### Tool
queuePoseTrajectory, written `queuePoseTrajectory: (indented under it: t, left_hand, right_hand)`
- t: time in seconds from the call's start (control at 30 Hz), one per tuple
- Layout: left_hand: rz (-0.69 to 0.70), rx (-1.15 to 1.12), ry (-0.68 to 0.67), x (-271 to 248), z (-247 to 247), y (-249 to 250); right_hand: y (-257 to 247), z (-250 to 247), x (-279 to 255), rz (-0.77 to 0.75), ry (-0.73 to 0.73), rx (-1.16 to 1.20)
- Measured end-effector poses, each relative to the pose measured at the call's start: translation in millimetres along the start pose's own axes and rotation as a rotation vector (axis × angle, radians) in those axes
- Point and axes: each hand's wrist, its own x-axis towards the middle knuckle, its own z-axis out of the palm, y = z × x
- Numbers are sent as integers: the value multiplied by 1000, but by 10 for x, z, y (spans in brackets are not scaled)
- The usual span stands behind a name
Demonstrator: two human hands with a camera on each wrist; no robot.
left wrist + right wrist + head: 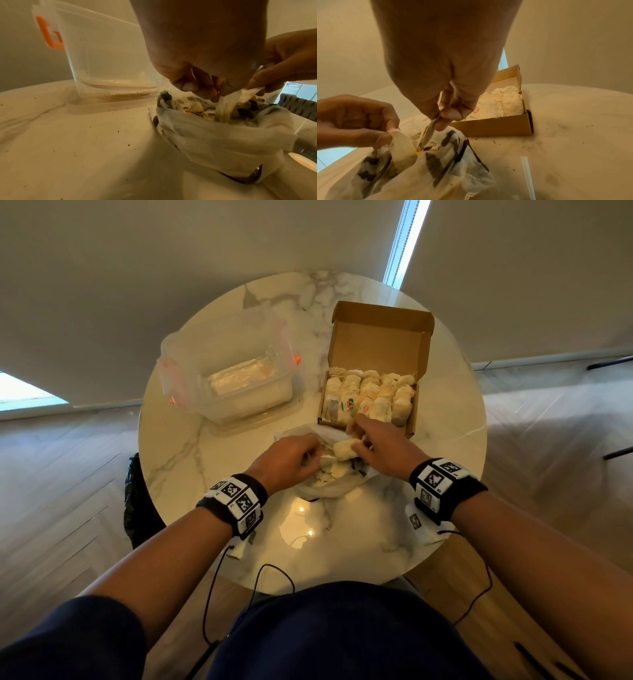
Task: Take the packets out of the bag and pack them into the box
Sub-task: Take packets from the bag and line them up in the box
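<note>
Clear plastic tub (pixel 239 378) with orange clips stands at about ten o'clock on the round marble table (pixel 191 460), well apart from the hands; a clear flat wrapped item lies inside it. At six o'clock from the tub's right end, the left hand (pixel 287 462) hovers over the thin white bag (pixel 337 484), fingers curled and pinching a pale packet at the bag's mouth, as the left wrist view shows (pixel 224 108). More packets lie loose inside the bag. Immediately right, the right hand (pixel 380 445) holds a second pale packet (pixel 346 448) above the bag; in the right wrist view its thumb and fingers (pixel 452 113) pinch a thin twisted end (pixel 429 128) of paper. The two hands nearly touch over the bag's opening. At twelve o'clock from the right hand sits the open cardboard box (pixel 411 419), lid flap raised at its far side, its base filled with rows of packed packets (pixel 370 398). Dark crumbs (pixel 493 141) speckle the table beside the box.
</note>
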Motion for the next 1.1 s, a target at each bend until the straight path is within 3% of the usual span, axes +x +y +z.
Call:
queuePoseTrajectory:
  t: [0.17, 0.37, 0.57, 0.83, 1.1]
  left_hand:
    - [53, -22, 19, -9, -107, 135]
    - [-48, -50, 64, -32, -136, 180]
    - [33, -39, 71, -52, -112, 207]
    - [1, -42, 165, -33, -104, 214]
    - [13, -25, 144, 63, -110, 265]
  right_hand:
    - [-139, 50, 65, -6, -32, 67]
    - [-320, 47, 77, -45, -90, 116]
    - [-355, 27, 61, -62, -73, 150]
    - [-244, 80, -12, -14, -127, 83]
    - [-177, 60, -60, -75, 80, 38]
